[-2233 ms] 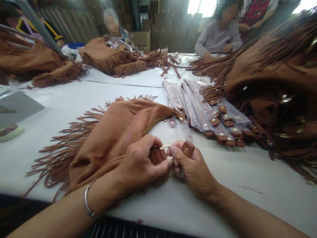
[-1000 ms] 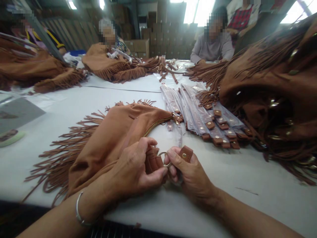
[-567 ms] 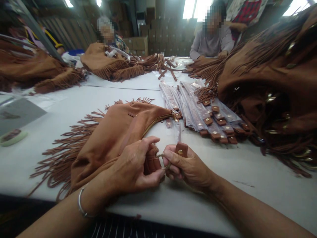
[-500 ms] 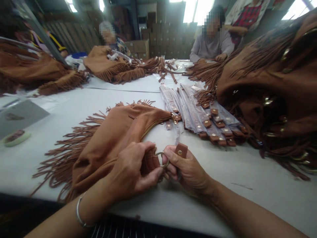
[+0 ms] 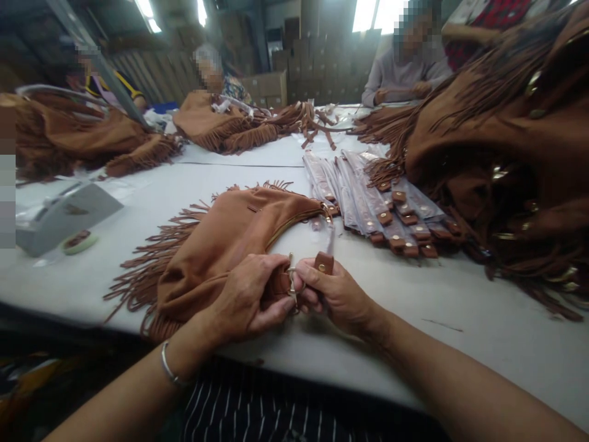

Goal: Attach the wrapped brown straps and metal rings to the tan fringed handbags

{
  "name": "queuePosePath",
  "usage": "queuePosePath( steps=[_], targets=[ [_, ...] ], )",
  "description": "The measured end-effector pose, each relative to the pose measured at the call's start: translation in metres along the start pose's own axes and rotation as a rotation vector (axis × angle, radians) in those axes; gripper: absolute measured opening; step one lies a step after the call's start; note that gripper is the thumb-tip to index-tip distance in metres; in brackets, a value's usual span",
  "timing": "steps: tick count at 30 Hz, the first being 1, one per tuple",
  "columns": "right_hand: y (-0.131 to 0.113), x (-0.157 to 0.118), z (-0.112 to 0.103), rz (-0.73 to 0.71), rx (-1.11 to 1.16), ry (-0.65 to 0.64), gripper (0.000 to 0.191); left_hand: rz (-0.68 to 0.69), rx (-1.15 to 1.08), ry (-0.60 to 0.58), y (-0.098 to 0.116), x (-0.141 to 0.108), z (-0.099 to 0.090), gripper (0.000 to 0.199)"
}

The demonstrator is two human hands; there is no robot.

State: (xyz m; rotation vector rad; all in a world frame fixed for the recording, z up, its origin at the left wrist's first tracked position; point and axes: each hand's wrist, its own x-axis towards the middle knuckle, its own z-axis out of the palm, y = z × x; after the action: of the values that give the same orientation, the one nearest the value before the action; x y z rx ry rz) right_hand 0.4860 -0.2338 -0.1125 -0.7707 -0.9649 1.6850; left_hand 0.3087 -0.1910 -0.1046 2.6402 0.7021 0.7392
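Note:
A brown fringed handbag [image 5: 216,239] lies on the white table in front of me. My left hand [image 5: 251,294] is closed on the bag's near end, thumb and fingers either side of a brown leather tab with a metal ring [image 5: 292,282]. Against that ring, my right hand [image 5: 334,291] pinches the end of a bag strap; its brown leather tab with a snap [image 5: 324,264] sticks up above the thumb. Metal hardware shows between the two hands, partly covered by fingers. At the bag's far end, a gold clasp [image 5: 327,213] joins a plastic-wrapped strap.
Several plastic-wrapped straps [image 5: 363,196] lie fanned out beyond my right hand. A large heap of fringed bags [image 5: 460,141] rises at the right. More bags [image 5: 216,120] lie across the table. A grey box [image 5: 73,212] and a green roll [image 5: 79,242] are at left. People sit opposite.
The view has shifted, so the bag and table sit further right. My hands have stayed together at the ring, and the metal hardware between them has turned.

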Motion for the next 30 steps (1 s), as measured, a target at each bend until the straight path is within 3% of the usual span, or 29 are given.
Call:
queuePosePath(
  steps=[3, 6, 13, 16, 19, 25, 30],
  targets=[
    [0.001, 0.000, 0.012, -0.132, 0.054, 0.118, 0.029, -0.053, -0.018, 0.060, 0.005, 0.003, -0.002, 0.047],
    [-0.003, 0.000, 0.011, -0.163, 0.084, 0.211, 0.029, -0.100, -0.045, 0.084, 0.011, 0.009, 0.002, 0.042],
    [-0.018, 0.002, -0.020, 0.183, -0.149, 0.085, 0.041, -0.024, -0.015, -0.026, 0.006, 0.016, 0.015, 0.039],
    [-0.020, 0.004, -0.028, 0.242, -0.179, 0.048, 0.041, -0.014, 0.019, -0.057, 0.006, 0.016, 0.014, 0.039],
    [-0.020, 0.003, -0.028, 0.247, -0.155, 0.028, 0.039, 0.003, 0.033, -0.016, 0.011, 0.016, 0.014, 0.041],
    [-0.019, 0.002, -0.024, 0.154, -0.188, -0.023, 0.040, 0.010, 0.127, 0.154, 0.022, 0.019, 0.022, 0.031],
    [-0.027, 0.004, -0.034, -0.015, -0.659, 0.212, 0.045, -0.034, 0.102, 0.112, 0.018, 0.024, 0.027, 0.026]
  ],
)
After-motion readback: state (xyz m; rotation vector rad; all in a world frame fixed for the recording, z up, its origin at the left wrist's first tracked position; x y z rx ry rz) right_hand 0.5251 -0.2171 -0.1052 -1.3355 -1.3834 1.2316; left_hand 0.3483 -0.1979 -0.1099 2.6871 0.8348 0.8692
